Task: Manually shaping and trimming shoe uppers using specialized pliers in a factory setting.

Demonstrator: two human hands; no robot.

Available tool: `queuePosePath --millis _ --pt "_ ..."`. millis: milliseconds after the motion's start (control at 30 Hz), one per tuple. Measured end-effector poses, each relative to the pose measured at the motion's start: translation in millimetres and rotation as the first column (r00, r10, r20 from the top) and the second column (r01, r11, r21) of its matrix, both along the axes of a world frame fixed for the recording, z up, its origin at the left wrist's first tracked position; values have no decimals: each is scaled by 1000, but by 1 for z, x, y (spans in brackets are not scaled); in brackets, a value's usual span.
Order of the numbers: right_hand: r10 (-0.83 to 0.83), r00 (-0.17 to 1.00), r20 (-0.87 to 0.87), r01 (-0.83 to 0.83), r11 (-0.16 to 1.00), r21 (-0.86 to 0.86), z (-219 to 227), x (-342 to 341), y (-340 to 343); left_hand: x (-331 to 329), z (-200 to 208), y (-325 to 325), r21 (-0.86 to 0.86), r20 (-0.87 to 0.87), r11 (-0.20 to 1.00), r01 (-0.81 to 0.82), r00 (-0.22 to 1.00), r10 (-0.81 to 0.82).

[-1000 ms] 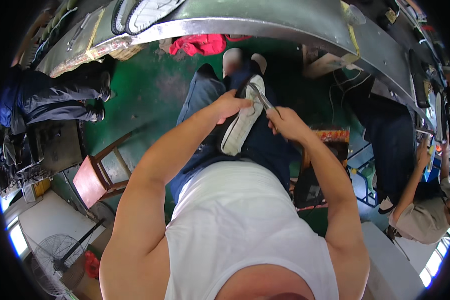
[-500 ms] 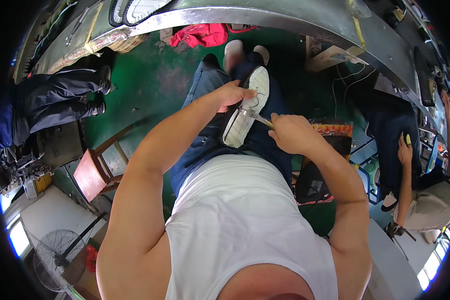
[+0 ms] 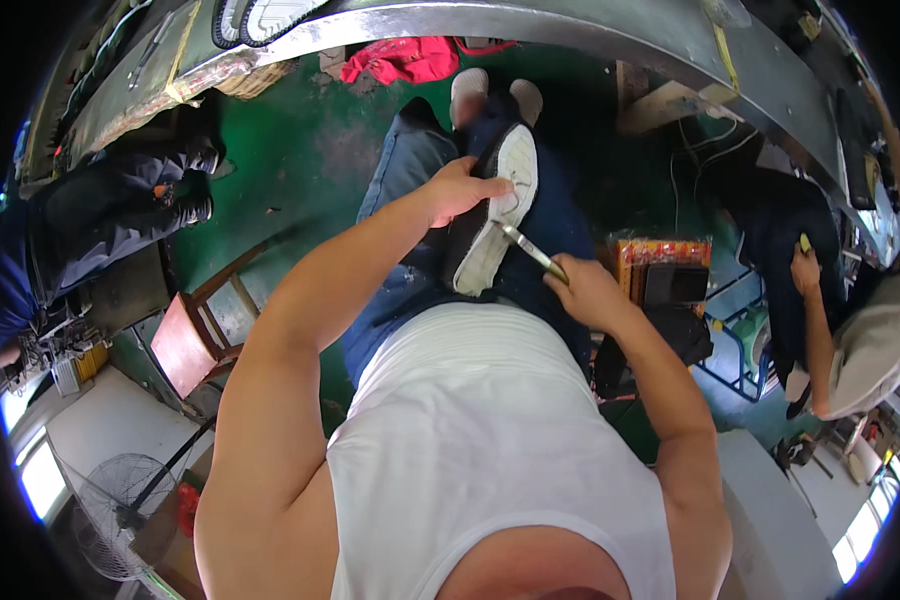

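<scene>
A shoe with a white sole [image 3: 485,258] and dark upper lies sole up across my thighs, its long axis running away from me. My left hand [image 3: 460,192] is closed around its left side, thumb pressed on the sole and the other fingers partly hidden. Near the thumb, a thin dark curved mark or strand shows on the sole. In my right hand [image 3: 587,292] is a hammer [image 3: 532,249], gripped by its handle. Its small metal head is at the sole's middle; whether it touches cannot be made out.
A metal-edged bench [image 3: 530,28] curves across the far side, with white-soled shoes [image 3: 270,18] on it. Red cloth [image 3: 400,60] lies beneath. A wooden chair [image 3: 195,340] and wire fan [image 3: 120,510] stand left. People sit at both sides; a stool [image 3: 660,248] stands right.
My right hand has shifted slightly right and toward me, and the hammer has swung to a steeper slant. My left hand still holds the shoe in nearly the same place.
</scene>
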State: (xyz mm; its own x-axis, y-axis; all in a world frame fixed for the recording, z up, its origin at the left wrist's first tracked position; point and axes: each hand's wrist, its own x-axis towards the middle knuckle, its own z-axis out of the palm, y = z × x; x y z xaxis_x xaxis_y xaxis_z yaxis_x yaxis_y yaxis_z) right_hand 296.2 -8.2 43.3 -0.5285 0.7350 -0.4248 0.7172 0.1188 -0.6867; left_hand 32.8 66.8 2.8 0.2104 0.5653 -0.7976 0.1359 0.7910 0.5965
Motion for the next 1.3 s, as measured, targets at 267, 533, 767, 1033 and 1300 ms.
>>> queuePosePath --millis 267,533,767,1033,1300 --pt "90 989 116 -82 994 -74 14 0 13 11 -2 -36 196 280 959 -206 949 147" --pt "211 946 247 -230 972 51 33 -13 2 16 -18 -37 358 115 908 -216 976 187" --pt "194 980 41 -169 925 -340 2 13 20 -5 -27 -88 514 -121 847 140 989 -90" --pt "-73 994 -79 66 994 -92 8 -20 35 12 -35 -89 440 -138 898 13 989 54" --pt "67 997 -36 -67 998 -3 21 -28 35 -11 -3 -104 391 -13 913 112 993 -116"
